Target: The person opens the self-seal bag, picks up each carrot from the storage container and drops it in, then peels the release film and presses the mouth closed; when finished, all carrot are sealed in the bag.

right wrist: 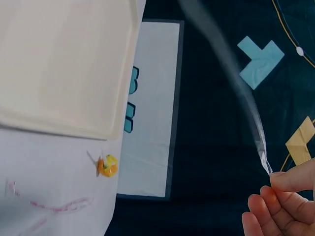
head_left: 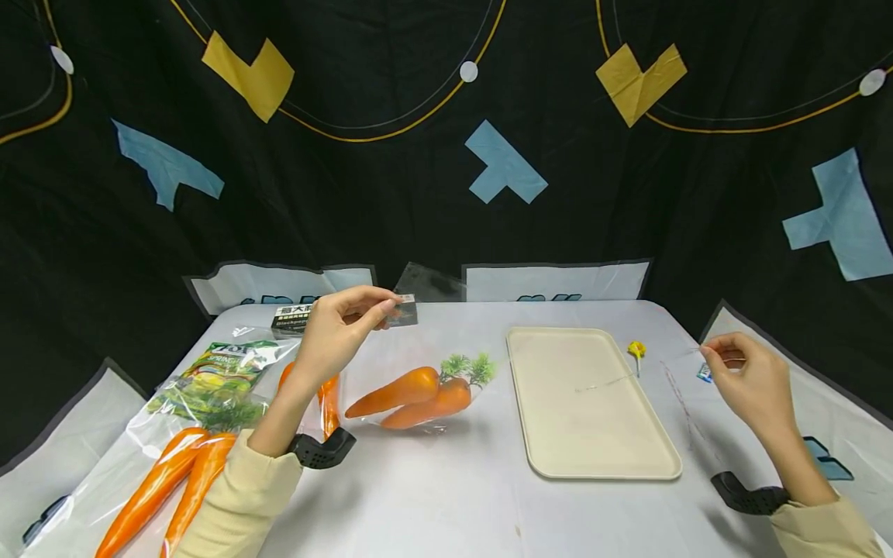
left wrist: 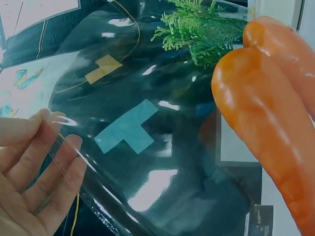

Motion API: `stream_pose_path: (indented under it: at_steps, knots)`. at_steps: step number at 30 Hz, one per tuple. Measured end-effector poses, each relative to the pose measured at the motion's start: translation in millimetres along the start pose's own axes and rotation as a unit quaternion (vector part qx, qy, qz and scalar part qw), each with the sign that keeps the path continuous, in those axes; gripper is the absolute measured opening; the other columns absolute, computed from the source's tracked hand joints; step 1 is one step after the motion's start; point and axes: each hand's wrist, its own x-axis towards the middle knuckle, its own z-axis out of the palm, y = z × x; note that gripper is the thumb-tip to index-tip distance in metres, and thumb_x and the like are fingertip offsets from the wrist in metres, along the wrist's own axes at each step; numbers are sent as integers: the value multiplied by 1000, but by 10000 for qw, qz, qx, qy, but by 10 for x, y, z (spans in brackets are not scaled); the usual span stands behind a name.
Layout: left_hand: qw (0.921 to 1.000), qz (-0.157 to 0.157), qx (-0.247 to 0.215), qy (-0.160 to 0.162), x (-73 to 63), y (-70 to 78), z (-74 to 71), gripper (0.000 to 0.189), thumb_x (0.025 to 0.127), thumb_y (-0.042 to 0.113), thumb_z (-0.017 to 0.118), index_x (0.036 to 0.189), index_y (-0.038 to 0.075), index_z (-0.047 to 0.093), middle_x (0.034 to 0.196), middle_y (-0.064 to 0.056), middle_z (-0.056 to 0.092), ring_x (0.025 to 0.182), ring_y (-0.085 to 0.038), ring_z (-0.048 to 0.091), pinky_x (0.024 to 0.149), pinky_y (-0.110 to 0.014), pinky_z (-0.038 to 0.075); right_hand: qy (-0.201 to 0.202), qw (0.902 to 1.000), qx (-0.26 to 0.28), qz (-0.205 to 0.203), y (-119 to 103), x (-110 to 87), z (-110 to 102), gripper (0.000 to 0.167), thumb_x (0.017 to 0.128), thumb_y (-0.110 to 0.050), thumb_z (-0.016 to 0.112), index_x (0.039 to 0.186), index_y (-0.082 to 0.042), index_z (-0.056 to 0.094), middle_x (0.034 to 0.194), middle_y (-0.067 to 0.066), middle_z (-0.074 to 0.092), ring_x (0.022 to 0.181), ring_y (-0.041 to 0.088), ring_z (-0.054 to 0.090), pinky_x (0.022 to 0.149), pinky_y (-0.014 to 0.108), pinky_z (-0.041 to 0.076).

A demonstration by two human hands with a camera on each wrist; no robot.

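Note:
My left hand [head_left: 338, 333] pinches the edge of a clear plastic bag [left wrist: 123, 177] between thumb and fingertips. Two orange carrots [head_left: 412, 397] with feathery green tops appear to be inside it; in the left wrist view, large carrots [left wrist: 266, 108] lie close to the lens. My right hand [head_left: 749, 380] is off to the right, past the tray. Its thumb and forefinger pinch the end of a thin clear plastic strip [right wrist: 246, 103], which trails upward in the right wrist view.
A cream tray [head_left: 593, 403] lies right of centre, beside a small yellow flower-like thing [head_left: 636, 350]. At the left are bagged long carrots [head_left: 156, 480], a green packet [head_left: 219, 372] and a black box [head_left: 289, 319]. A pinkish streak [head_left: 680, 399] crosses the tabletop's right side.

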Motion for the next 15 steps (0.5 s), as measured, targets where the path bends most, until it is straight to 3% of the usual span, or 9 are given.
stream_pose_path:
  at_steps: [6,15]
  knots:
    - [10000,-65,30,-18,-5,17,-4,14,93,18,65,104,11,72,93,-1,72,78,-9,67,72,-27,56,113,9998,-52,132,65,-4,-88,10,85,-1,68,91,7,65,85,24,65,73,-26,35,64,-1,32]
    - [10000,-33,-77,-28,-12,20,6,14,93,18,66,103,11,73,93,-1,72,78,-10,67,72,-25,56,579,9967,-269,494,137,59,-238,13,87,-3,65,93,8,65,90,25,66,71,-28,34,64,-2,29]
